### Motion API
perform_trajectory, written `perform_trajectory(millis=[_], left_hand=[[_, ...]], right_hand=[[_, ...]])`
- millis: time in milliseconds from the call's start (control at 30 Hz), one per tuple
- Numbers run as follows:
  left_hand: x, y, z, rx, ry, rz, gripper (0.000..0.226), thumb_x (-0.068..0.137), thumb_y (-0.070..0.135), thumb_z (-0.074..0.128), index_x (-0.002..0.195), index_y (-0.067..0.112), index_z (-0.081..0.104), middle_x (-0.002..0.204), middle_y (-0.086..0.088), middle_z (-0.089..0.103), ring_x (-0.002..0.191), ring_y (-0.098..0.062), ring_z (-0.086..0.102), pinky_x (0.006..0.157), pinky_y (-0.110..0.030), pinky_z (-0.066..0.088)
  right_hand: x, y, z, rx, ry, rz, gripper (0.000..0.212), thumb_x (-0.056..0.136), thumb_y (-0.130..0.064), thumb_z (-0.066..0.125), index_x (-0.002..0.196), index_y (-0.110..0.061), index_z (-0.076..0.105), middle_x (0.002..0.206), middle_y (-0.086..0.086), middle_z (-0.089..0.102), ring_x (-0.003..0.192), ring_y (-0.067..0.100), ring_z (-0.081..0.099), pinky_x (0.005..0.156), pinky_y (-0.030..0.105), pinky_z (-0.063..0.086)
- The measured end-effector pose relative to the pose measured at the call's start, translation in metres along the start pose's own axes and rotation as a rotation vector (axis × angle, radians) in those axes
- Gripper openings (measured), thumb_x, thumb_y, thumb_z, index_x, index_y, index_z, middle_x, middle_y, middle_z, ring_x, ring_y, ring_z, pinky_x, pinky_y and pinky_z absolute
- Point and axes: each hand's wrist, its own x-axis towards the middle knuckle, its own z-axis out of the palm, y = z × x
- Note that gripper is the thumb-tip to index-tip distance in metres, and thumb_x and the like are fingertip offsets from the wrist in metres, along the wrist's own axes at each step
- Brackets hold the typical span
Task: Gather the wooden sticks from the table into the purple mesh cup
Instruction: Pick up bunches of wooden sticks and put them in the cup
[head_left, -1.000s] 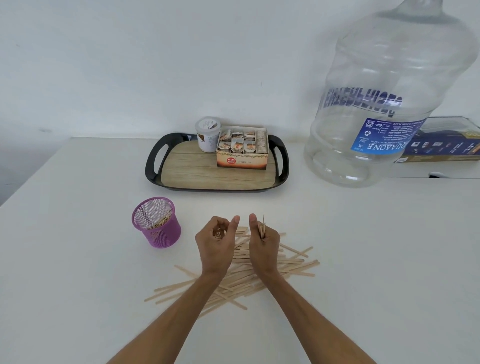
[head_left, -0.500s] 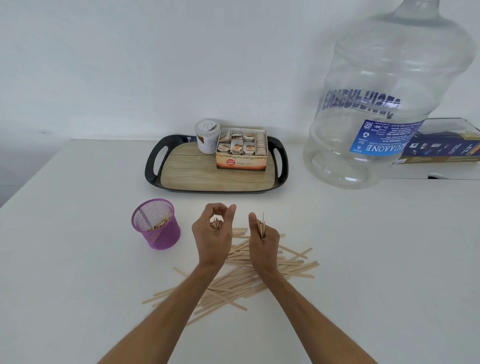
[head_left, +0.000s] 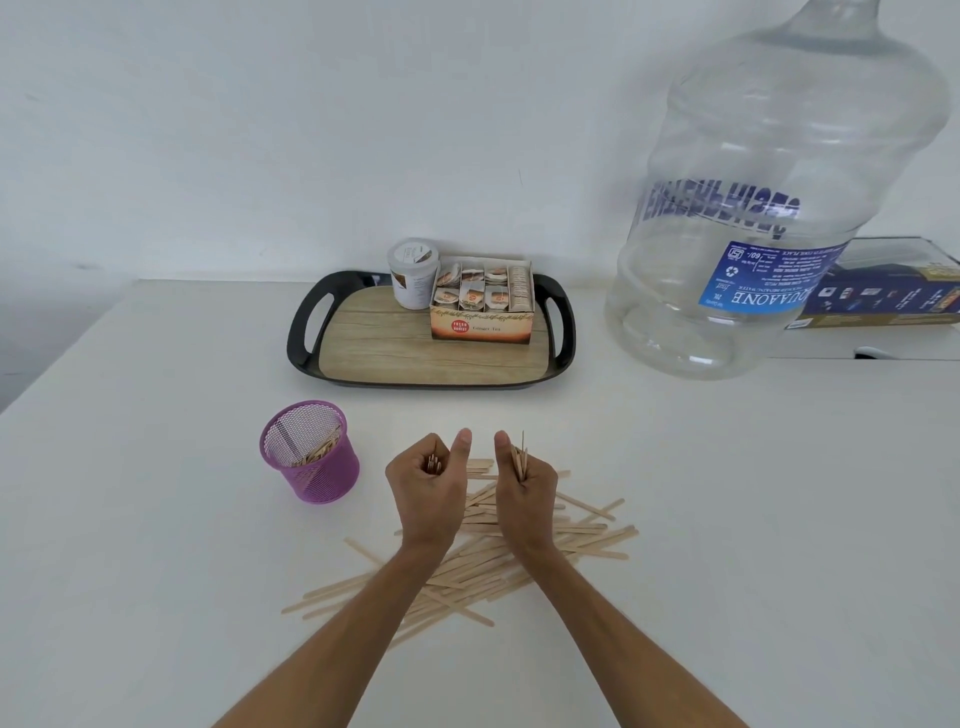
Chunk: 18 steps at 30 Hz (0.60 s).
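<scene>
A loose pile of flat wooden sticks (head_left: 587, 535) lies on the white table (head_left: 779, 519) under and behind my forearms. My left hand (head_left: 426, 488) grips a small bundle of sticks upright in its fist, thumb raised. My right hand (head_left: 524, 488) grips another bundle, whose tips poke up above the fingers. Both hands hover just above the pile, side by side. The purple mesh cup (head_left: 311, 452) stands upright to the left of my left hand, with several sticks leaning inside it.
A black tray (head_left: 306, 332) with a wood-look floor holds a tea box (head_left: 483, 306) and a white tub (head_left: 413, 273) behind the pile. A large clear water jug (head_left: 779, 208) stands at the right. A dark box (head_left: 893, 291) lies beyond it.
My left hand drew slightly left and forward with its bundle, then came back beside the right hand. The right hand has stayed in place, still holding its sticks.
</scene>
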Motion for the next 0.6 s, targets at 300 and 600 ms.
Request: perform_trajectory(millis=[300,600], left_hand=[[-0.008,-0.010,-0.004,-0.001,-0.044,-0.030,0.054,0.087,0.006,0.070,0.051,0.013,0.030,0.047,0.010,0.024,0.047,-0.010,0.022,0.048,-0.025,0.025],[0.015,0.015,-0.002,0.098,-0.045,0.226,0.053,0.089,0.018,0.069,0.050,0.006,0.036,0.043,-0.002,0.029,0.043,-0.010,0.022,0.042,-0.024,0.023]], right_hand=[[-0.003,0.002,0.000,0.012,-0.014,0.029,0.055,0.098,-0.028,0.056,0.051,-0.021,0.027,0.045,-0.009,0.023,0.045,0.011,0.019,0.044,0.024,0.020],[-0.003,0.002,0.001,0.017,0.001,0.045,0.054,0.094,-0.036,0.056,0.051,-0.023,0.028,0.046,-0.010,0.024,0.045,0.010,0.020,0.044,0.024,0.019]])
